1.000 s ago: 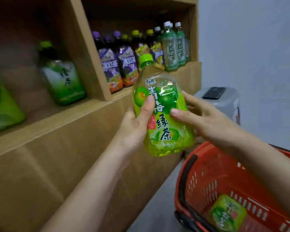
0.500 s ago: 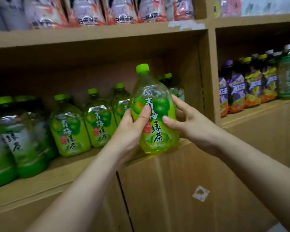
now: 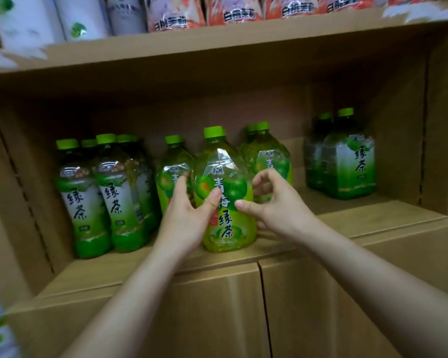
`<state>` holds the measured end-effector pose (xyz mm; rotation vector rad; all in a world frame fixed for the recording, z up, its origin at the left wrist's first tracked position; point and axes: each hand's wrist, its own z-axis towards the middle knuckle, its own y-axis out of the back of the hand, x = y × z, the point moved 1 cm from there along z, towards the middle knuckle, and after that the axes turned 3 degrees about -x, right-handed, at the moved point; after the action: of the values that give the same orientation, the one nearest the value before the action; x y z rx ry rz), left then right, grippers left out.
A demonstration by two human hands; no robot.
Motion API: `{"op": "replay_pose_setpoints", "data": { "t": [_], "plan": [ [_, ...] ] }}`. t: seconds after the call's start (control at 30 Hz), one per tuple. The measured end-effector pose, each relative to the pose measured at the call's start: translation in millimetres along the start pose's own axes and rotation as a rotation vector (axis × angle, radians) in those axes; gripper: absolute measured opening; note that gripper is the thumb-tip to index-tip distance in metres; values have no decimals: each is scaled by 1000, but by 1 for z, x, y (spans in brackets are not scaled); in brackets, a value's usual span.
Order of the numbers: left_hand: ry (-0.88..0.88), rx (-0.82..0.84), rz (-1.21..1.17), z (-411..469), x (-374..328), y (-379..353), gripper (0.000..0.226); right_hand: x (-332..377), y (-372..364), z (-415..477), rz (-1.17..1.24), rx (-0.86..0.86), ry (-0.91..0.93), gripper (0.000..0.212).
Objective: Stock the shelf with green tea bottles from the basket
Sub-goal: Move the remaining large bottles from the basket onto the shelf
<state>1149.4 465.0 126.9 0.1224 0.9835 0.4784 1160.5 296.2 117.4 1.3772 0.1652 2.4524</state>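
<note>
A green tea bottle (image 3: pixel 225 202) with a yellow-green label and a green cap stands upright at the front of the cardboard shelf (image 3: pixel 373 218). My left hand (image 3: pixel 189 215) wraps its left side, thumb pressed on the label. My right hand (image 3: pixel 272 202) is at its right side with fingers curled and loose; only the thumb tip touches the label. Two like bottles (image 3: pixel 172 174) stand right behind it. The basket is out of view.
Taller green tea bottles (image 3: pixel 98 197) fill the shelf's left part, and a shrink-wrapped pack (image 3: pixel 344 161) sits at the right, with bare shelf between it and my hands. Snack bags (image 3: pixel 230 9) and white packs (image 3: pixel 57 16) line the shelf above.
My view swung from the basket to the shelf. Both hands carried the bottle forward and set it down on the shelf front; my right hand's fingers have loosened from it.
</note>
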Motion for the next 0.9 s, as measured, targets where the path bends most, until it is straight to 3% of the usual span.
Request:
{"op": "replay_pose_setpoints", "data": {
  "t": [0.1,0.2,0.23,0.37,0.53,0.67,0.77,0.83,0.9],
  "plan": [
    [-25,-97,56,4,14,24,45,3,-30,6,59,19,30,41],
    [20,-112,88,8,24,36,81,5,-53,10,78,27,40,43],
    [57,-97,35,8,27,38,82,5,-59,11,80,26,48,43],
    [211,-46,-236,12,36,40,75,6,-71,15,57,29,76,40],
    [162,-98,-229,15,40,39,52,9,-74,17,11,81,53,43],
    [128,-107,-232,17,44,43,32,14,-73,7,-172,140,92,72],
    [79,-174,-170,14,46,42,48,17,-74,-2,-343,133,155,87],
    [-12,-236,12,9,42,39,77,20,-75,-8,-484,86,214,90],
    [-165,-320,251,0,32,35,89,23,-76,-15,-577,20,302,93]
  ]
}}
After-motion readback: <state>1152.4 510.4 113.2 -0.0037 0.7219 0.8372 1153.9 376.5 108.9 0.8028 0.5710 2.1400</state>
